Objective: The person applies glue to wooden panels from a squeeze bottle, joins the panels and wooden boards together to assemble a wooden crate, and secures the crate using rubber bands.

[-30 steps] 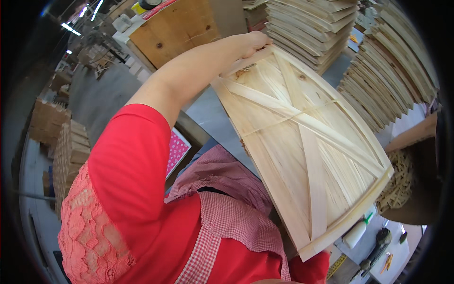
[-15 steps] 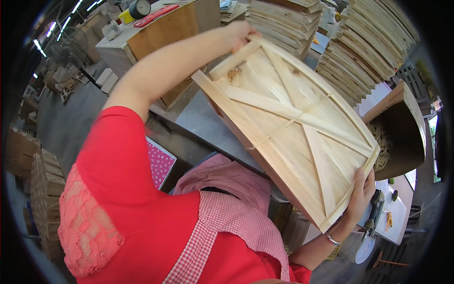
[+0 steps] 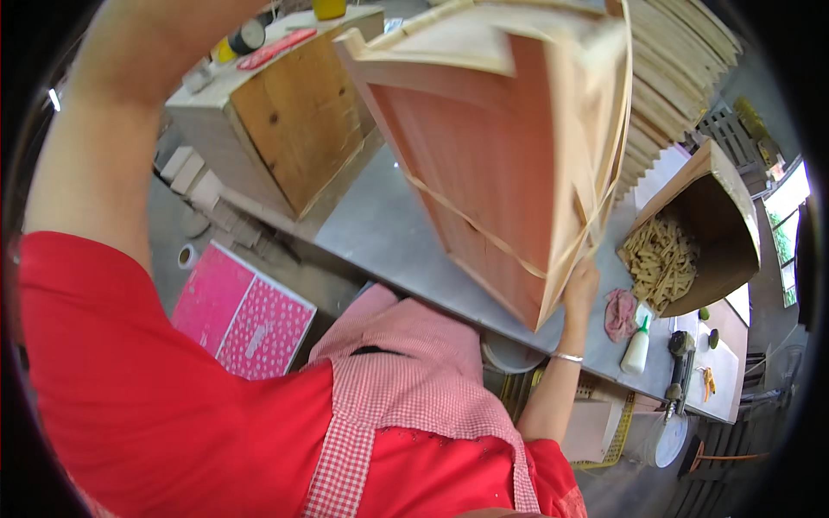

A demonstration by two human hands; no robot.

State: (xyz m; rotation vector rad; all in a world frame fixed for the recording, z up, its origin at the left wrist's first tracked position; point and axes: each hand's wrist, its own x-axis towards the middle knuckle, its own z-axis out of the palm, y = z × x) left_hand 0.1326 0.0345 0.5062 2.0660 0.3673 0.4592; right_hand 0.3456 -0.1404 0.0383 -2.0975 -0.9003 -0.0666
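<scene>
A pale wooden box (image 3: pixel 475 173) stands tilted up on one corner over the metal tabletop, with a side panel turned toward me. A thin tan rubber band (image 3: pixel 484 231) runs around it. My right hand (image 3: pixel 583 285) grips the box low on its right edge, fingers partly hidden behind the wood. My left arm rises past the top left of the picture, and its hand lies outside the view. The upper end of the box is blurred by motion.
A cardboard box (image 3: pixel 730 233) of tan rubber bands (image 3: pixel 661 259) lies tipped at right. Near it are a pink cloth (image 3: pixel 620 314), a glue bottle (image 3: pixel 636 348) and a black nail gun (image 3: pixel 680 363). Behind stand stacked wooden panels (image 3: pixel 682 78) and a wooden cabinet (image 3: pixel 298 121).
The box has swung from showing its X-braced face to standing up with a side facing me. My left hand has gone up out of view; my right hand keeps its grip.
</scene>
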